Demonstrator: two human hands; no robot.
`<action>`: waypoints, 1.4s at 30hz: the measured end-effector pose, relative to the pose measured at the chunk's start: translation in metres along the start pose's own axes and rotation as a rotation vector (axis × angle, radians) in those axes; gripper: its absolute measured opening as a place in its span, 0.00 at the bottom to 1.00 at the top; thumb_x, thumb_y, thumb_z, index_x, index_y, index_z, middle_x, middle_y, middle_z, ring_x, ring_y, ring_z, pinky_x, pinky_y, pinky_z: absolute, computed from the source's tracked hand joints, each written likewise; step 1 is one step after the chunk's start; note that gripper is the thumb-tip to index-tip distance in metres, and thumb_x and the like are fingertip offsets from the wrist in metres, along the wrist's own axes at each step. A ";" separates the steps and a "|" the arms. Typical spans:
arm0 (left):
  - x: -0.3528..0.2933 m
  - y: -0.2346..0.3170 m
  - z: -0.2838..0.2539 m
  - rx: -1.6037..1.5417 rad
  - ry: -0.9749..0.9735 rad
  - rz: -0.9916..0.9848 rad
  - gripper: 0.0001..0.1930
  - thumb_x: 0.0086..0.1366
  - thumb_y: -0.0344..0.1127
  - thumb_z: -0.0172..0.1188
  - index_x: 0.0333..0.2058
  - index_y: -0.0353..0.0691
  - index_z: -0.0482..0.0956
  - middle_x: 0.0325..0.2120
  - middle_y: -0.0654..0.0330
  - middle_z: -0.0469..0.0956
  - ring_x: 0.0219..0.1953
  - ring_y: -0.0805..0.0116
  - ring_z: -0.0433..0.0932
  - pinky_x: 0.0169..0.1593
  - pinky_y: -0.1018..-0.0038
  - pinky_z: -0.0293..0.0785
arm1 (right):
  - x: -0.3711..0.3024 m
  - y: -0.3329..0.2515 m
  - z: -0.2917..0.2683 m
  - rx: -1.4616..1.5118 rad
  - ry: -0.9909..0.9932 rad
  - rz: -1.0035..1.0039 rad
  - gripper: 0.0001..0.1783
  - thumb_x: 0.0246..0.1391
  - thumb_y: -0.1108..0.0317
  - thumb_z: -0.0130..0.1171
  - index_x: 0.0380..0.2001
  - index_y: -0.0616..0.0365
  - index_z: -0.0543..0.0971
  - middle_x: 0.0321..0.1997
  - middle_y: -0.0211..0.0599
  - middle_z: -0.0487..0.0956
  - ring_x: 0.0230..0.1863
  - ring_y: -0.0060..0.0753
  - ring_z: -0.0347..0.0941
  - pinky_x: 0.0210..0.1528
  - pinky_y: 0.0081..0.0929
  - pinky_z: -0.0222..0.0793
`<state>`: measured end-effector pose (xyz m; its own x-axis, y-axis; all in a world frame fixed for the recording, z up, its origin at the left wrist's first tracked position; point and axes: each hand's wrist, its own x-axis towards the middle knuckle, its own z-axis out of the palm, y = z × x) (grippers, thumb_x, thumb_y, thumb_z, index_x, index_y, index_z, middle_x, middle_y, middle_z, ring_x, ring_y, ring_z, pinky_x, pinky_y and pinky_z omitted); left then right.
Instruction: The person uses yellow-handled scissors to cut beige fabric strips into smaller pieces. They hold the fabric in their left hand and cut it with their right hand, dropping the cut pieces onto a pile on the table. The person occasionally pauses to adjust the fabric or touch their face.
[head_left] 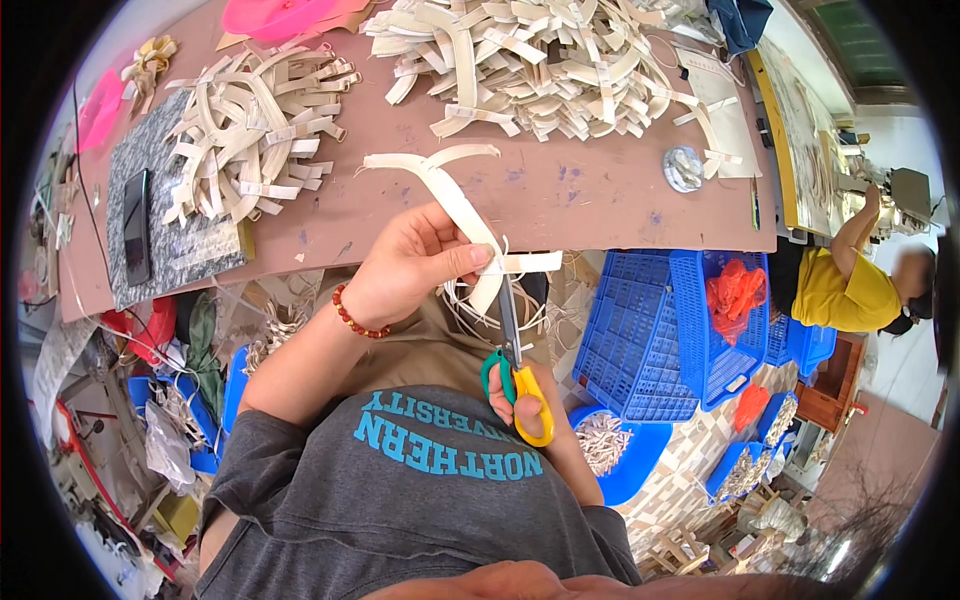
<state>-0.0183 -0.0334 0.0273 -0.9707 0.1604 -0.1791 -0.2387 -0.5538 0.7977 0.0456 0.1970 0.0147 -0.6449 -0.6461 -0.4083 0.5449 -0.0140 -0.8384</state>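
My left hand (pixel 425 262) pinches a cream fabric strap (pixel 457 205) between thumb and fingers, just past the table's near edge. The strap's far end forks into two curved arms over the table, and a short cross band sticks out to the right of my thumb. In my right hand (pixel 524 405) is a pair of scissors (pixel 510 325) with one green and one yellow handle loop. Its blades point up to the strap beside my left thumb. Whether they touch the fabric, I cannot tell. Thin cream threads hang below the strap.
Two piles of similar straps, a smaller one (pixel 250 130) and a larger one (pixel 550 70), lie on the brown table (pixel 400 200). A phone (pixel 137 228) rests at left, a round clear container (pixel 683 169) at right. Blue crates (pixel 630 335) stand below; a person in yellow (pixel 845 285) is further right.
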 end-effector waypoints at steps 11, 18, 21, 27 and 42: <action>-0.003 0.010 0.000 0.042 -0.099 -0.119 0.11 0.58 0.27 0.61 0.40 0.34 0.76 0.30 0.62 0.78 0.32 0.77 0.76 0.35 0.80 0.74 | 0.000 0.001 0.000 -0.057 -0.021 -0.022 0.38 0.43 0.30 0.53 0.29 0.60 0.68 0.29 0.27 0.65 0.25 0.16 0.61 0.27 0.15 0.58; -0.004 0.014 0.002 0.081 -0.063 -0.141 0.12 0.55 0.26 0.62 0.39 0.34 0.76 0.30 0.61 0.79 0.32 0.75 0.77 0.36 0.78 0.76 | -0.003 -0.002 0.002 -0.112 0.042 -0.002 0.36 0.44 0.30 0.52 0.28 0.59 0.68 0.28 0.27 0.65 0.24 0.15 0.61 0.26 0.15 0.56; -0.003 0.014 0.003 0.089 -0.059 -0.137 0.12 0.55 0.25 0.62 0.39 0.33 0.76 0.30 0.62 0.78 0.33 0.75 0.77 0.36 0.79 0.76 | 0.000 -0.001 0.001 -0.093 0.015 0.007 0.39 0.40 0.27 0.53 0.30 0.59 0.68 0.27 0.25 0.64 0.25 0.15 0.60 0.26 0.14 0.55; -0.002 0.014 0.004 0.127 -0.082 -0.132 0.12 0.55 0.24 0.62 0.39 0.34 0.76 0.30 0.63 0.78 0.33 0.76 0.77 0.37 0.79 0.75 | 0.006 0.000 0.005 0.034 -0.050 0.049 0.49 0.27 0.19 0.51 0.35 0.58 0.66 0.26 0.23 0.61 0.24 0.13 0.57 0.25 0.13 0.52; -0.002 0.015 0.002 0.176 -0.125 -0.123 0.11 0.54 0.23 0.63 0.38 0.34 0.76 0.29 0.64 0.78 0.32 0.78 0.76 0.38 0.80 0.74 | 0.005 0.002 0.008 -0.069 0.023 0.017 0.49 0.26 0.18 0.48 0.31 0.59 0.66 0.21 0.23 0.62 0.21 0.14 0.57 0.22 0.14 0.52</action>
<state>-0.0202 -0.0404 0.0412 -0.9209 0.3235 -0.2176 -0.3358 -0.3745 0.8643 0.0471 0.1878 0.0138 -0.6482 -0.6281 -0.4305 0.5186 0.0498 -0.8536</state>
